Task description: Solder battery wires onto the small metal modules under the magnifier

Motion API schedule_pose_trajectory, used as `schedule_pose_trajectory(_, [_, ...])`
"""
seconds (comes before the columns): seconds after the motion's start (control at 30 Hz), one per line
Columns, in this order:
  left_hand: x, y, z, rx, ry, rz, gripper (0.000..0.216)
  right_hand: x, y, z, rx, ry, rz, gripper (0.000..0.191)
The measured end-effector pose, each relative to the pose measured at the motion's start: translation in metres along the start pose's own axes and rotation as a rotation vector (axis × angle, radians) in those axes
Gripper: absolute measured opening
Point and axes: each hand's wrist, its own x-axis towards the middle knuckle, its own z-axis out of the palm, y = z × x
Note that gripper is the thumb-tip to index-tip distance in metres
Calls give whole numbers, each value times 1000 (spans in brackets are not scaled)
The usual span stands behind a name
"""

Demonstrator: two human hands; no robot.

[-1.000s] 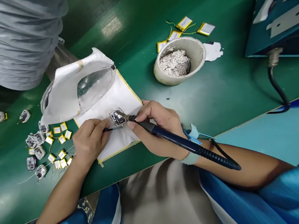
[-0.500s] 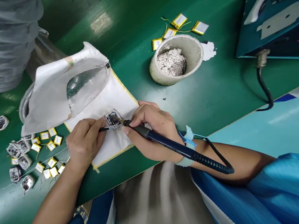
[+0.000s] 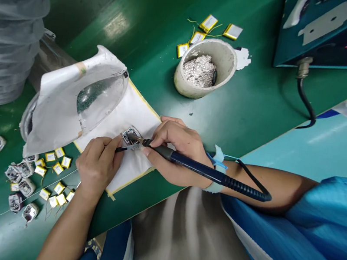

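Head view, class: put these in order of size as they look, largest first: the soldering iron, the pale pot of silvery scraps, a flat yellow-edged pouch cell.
1 and 2, unranked: the soldering iron looks longer but slimmer and sits nearer the camera than the pale pot of silvery scraps.
3: the flat yellow-edged pouch cell.
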Motion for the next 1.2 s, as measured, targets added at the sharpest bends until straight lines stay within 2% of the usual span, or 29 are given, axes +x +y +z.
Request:
schedule_pose_trajectory(0.27, [-2, -1, 0, -13, -18, -14, 33, 0, 0, -1, 3, -7, -20, 19])
schedule_pose_trajectory(0.6, [-1, 1, -1, 34, -37, -40, 27, 0, 0, 1, 15, 0, -19, 20])
schedule_pose_trajectory(0.93, [5, -3, 1, 67, 22, 40, 26, -1, 1, 1, -3, 15, -41, 21])
schedule_pose_trajectory(1.07, [1, 15, -15, 63, -3, 36, 23, -2, 0, -1, 50, 80, -30, 23])
schedule_pose_trajectory(1.2, [-15, 40, -43, -70, -175, 73, 15, -9, 2, -3, 30, 141, -43, 23])
